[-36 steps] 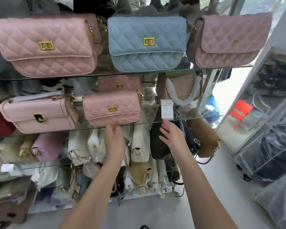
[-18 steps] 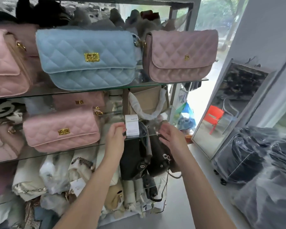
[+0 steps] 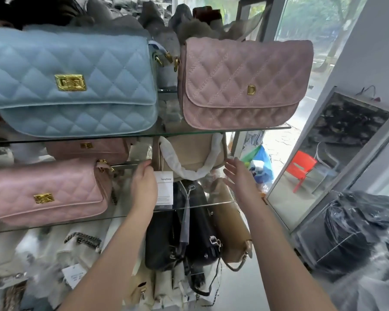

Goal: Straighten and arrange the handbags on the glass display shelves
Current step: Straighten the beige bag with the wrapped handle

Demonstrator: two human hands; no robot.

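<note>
A beige handbag with paper-wrapped handles stands at the back of the middle glass shelf; a white tag hangs in front of it. My left hand touches the bag's left edge beside the tag, fingers fairly straight. My right hand is open just off the bag's right side, not clearly touching. On the upper shelf sit a blue quilted bag and a mauve quilted bag. A pink quilted bag stands left on the middle shelf, another pink bag behind it.
Black bags and a tan bag hang below the middle shelf, with wrapped bags lower left. A framed mirror leans at the right, showing a red chair. Black plastic-wrapped bundles lie on the floor at right.
The view has swung right and closer. Both hands rose from the lower shelf edge past the tag to the two sides of the beige handbag.
</note>
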